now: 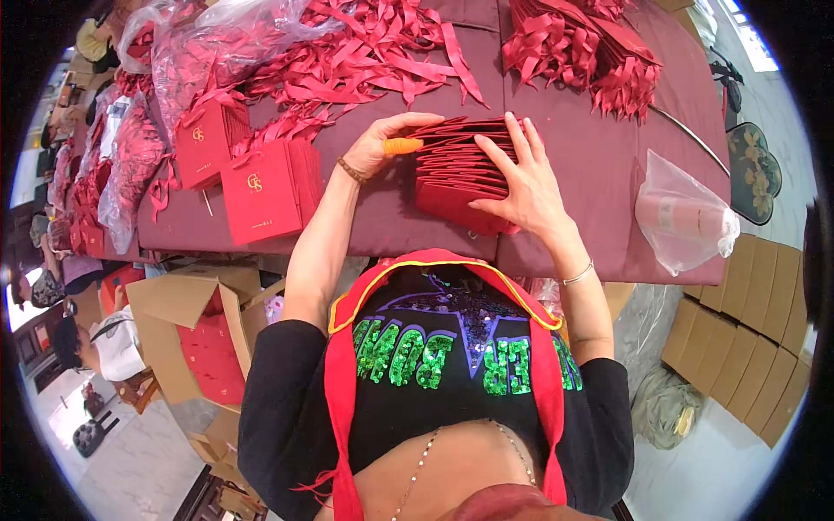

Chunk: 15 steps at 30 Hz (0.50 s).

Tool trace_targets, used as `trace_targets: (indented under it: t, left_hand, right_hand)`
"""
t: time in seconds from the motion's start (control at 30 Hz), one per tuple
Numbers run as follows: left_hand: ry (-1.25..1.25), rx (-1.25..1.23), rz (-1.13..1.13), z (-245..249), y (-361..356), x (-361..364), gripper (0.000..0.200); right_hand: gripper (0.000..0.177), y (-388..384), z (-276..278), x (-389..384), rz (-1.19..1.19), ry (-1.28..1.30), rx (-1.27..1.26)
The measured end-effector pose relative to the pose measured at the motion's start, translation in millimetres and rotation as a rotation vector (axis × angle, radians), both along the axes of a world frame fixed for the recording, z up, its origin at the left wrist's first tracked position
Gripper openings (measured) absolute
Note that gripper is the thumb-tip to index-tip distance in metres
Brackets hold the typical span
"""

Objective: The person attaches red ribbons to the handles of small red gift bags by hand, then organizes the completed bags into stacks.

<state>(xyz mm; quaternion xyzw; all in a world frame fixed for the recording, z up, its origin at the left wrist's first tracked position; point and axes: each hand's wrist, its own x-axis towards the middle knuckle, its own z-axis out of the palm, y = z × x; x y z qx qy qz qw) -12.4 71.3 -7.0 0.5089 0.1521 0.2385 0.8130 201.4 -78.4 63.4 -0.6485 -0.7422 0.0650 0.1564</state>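
Observation:
A stack of red paper bags (456,174) stands on edge on the cloth-covered table in front of me, its many folded edges fanned toward me. My left hand (378,148) is closed around the stack's left end, an orange ribbed finger cover (402,146) on its thumb. My right hand (526,178) grips the right end, its fingers spread over the top edges and its thumb against the near side. The left fingertips are partly hidden behind the bags.
Red gift bags with gold print (261,195) stand at left. Loose red ribbons (373,56) and ribboned bundles (591,56) cover the back. A clear plastic bag (686,213) lies right. Cardboard boxes (738,339) and an open carton (187,304) flank the table. Other people are at far left.

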Motion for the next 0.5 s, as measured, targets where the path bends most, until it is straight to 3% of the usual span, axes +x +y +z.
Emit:
trace_targets:
  t: [0.13,0.27,0.4,0.5]
  left_hand:
    - [-0.137,-0.142,-0.055,-5.7,1.5,-0.3,0.044]
    - [-0.132,-0.096,-0.027,-1.9,-0.7,-0.4,0.045]
    - [0.049,0.030,0.039,1.3,-0.5,6.4,0.040]
    - [0.071,0.278,0.282,10.7,-8.1,18.1,0.033]
  right_hand:
    - [0.086,-0.1,1.1,0.2,-0.007,0.001,-0.003]
    - [0.087,1.0,-0.5,0.8,-0.012,0.001,-0.008]
    - [0.090,1.6,0.2,-0.1,-0.020,-0.003,-0.003]
    - [0.092,0.7,-0.7,0.5,-0.016,-0.007,-0.004]
